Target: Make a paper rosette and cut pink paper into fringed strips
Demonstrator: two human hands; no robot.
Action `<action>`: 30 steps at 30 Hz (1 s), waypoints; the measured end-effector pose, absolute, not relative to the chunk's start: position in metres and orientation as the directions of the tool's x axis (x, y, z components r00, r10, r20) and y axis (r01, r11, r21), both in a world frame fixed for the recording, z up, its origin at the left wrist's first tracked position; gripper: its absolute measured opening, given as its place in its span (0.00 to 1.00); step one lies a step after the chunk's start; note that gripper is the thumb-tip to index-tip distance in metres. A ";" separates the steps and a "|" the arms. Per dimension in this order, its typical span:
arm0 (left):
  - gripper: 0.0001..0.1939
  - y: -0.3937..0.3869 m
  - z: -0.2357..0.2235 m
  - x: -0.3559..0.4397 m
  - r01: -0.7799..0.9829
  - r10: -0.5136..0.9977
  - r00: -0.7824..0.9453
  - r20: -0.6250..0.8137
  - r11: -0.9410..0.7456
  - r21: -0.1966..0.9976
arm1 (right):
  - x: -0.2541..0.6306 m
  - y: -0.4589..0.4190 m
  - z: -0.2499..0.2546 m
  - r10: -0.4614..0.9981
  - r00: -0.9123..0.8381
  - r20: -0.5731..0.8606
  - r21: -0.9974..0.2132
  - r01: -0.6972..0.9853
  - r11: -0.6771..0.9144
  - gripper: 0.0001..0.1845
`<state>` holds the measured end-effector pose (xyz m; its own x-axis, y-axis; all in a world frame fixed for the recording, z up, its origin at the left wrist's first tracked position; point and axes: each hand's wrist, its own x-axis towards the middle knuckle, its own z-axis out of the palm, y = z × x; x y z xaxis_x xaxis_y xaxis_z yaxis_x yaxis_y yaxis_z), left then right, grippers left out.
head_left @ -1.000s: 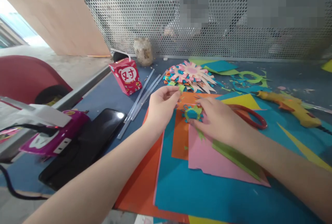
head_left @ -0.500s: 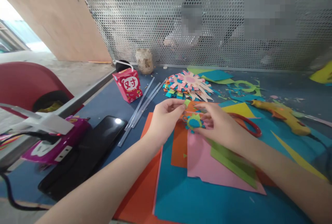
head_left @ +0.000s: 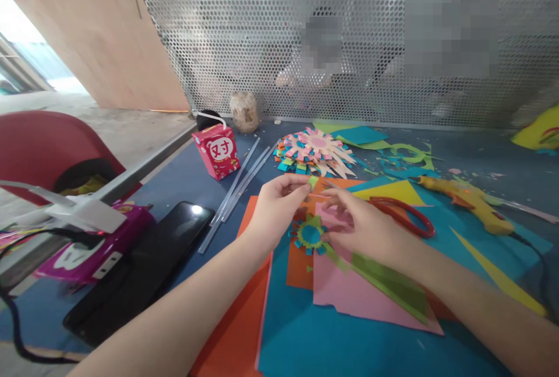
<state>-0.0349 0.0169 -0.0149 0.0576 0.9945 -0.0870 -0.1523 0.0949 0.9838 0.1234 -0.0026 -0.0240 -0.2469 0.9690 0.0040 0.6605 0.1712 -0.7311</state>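
Observation:
My left hand (head_left: 279, 205) is closed in a pinch, with a small light-green paper piece (head_left: 313, 181) at its fingertips. Just below lies a small layered paper flower (head_left: 311, 237), blue in the middle with a green ring and fringed blue and orange edges, over an orange strip (head_left: 298, 269). My right hand (head_left: 362, 219) is beside the flower, its fingers bent but apart; the thumb is at the flower's right edge, and whether it touches is unclear. Under the right wrist are red-handled scissors (head_left: 410, 219), their blades mostly hidden by the hand.
Stacked coloured sheets (head_left: 358, 342) lie under both hands. Finished fringed flowers (head_left: 317, 144) sit behind. A yellow glue gun (head_left: 469, 199) with its cord is at right. Glue sticks (head_left: 240, 182), a juice box (head_left: 217, 152) and a phone (head_left: 144, 266) stand or lie left. A perforated metal panel (head_left: 262, 27) rises behind.
The small flower has moved down and left, away from the right palm, and now shows its face flat. The right fingers have spread. The left hand keeps pinching the green piece.

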 end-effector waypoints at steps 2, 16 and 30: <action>0.05 0.016 -0.015 -0.035 -0.127 0.994 0.080 -0.077 0.087 0.988 | 0.119 -0.005 -0.021 0.956 -0.292 -0.001 -0.717 0.666 0.203 0.29; 0.03 0.018 -0.017 -0.034 -0.080 0.990 0.120 -0.080 0.090 0.993 | 0.110 0.010 -0.038 0.961 -0.273 0.031 -0.851 0.497 0.169 0.18; 0.04 0.017 -0.008 -0.038 -0.155 0.989 0.094 -0.113 0.127 0.980 | 0.109 0.001 -0.029 0.966 -0.247 0.074 -0.852 0.488 0.190 0.12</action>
